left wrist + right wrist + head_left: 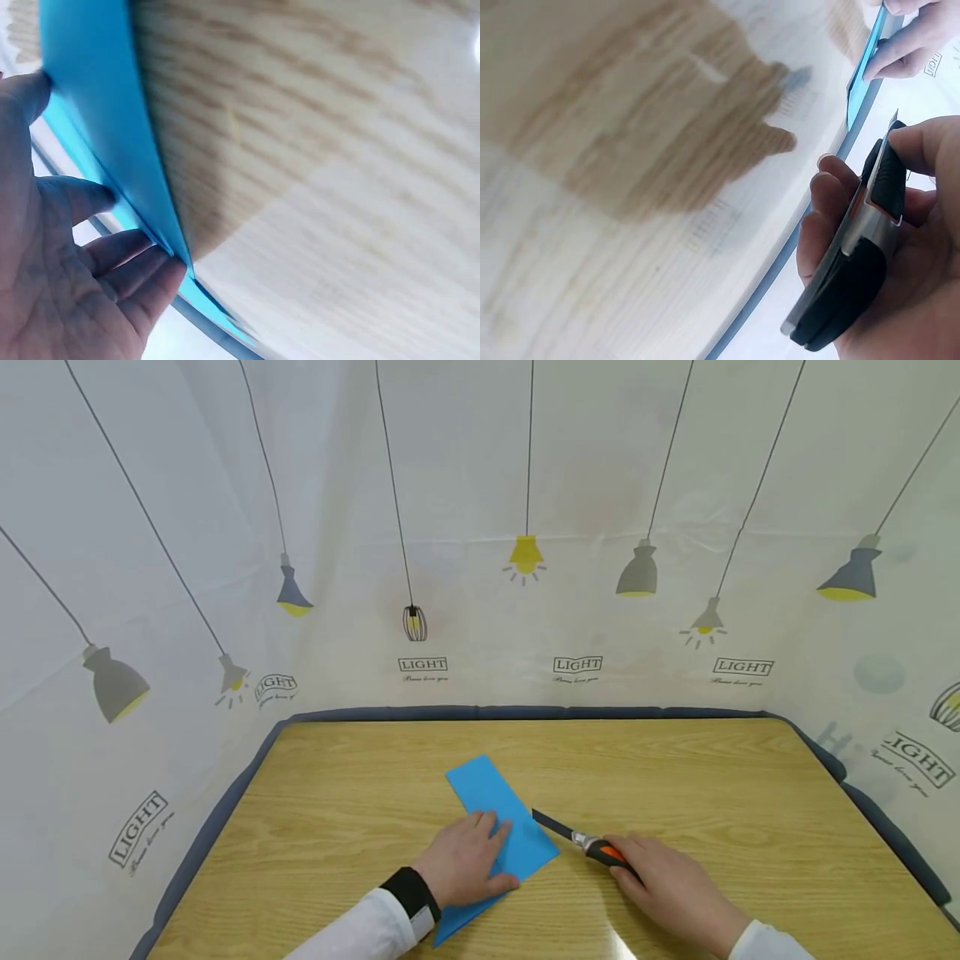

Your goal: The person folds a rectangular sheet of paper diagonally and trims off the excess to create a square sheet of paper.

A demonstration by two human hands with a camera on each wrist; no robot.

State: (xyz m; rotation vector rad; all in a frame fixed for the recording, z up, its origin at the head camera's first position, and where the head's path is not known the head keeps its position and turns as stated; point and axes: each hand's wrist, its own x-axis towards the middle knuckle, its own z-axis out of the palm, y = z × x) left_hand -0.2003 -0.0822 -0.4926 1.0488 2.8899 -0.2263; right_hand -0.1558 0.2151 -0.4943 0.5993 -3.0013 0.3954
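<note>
A blue sheet of paper (480, 785), with a folded look, lies slanted on the wooden table. My left hand (465, 860) presses on it, fingers spread across its middle and thumb near its lower right edge. In the left wrist view the left fingertips (174, 274) touch the blue paper (112, 97) along an edge. To the right, my right hand (671, 881) grips a utility knife (603, 850) with a black and orange handle. Its dark blade (553, 823) is out, the tip right at the paper's right edge. In the right wrist view the fingers wrap the knife (855, 277).
The wood-grain table (337, 793) has a dark padded edging (517, 712) at its back and sides. A white curtain (480, 468) printed with hanging lamps stands behind and around it. My left wrist wears a black band (410, 893).
</note>
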